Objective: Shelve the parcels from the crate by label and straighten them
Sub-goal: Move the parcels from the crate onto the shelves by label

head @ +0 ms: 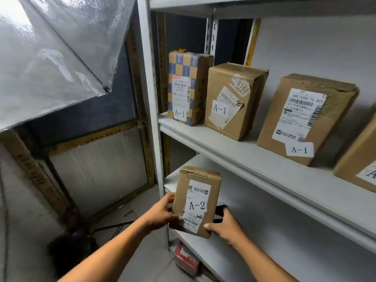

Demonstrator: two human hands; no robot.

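Note:
A small brown cardboard parcel labelled A-2 (196,200) stands upright at the left front corner of the lower shelf (284,231). My left hand (162,213) grips its left edge and my right hand (225,225) grips its lower right corner. On the upper shelf (234,157) stand three parcels labelled A-1: a blue-and-tan checkered box (186,88), a brown box (234,100), and a larger brown box (305,119) that sits turned at an angle. A further brown parcel (360,161) is cut off at the right edge.
The grey metal shelf upright (151,98) stands just left of the parcel. Below the lower shelf, a red and white item (186,258) lies near the floor. A silvery sheet (57,58) and a dark frame with yellow tape (91,137) fill the left side.

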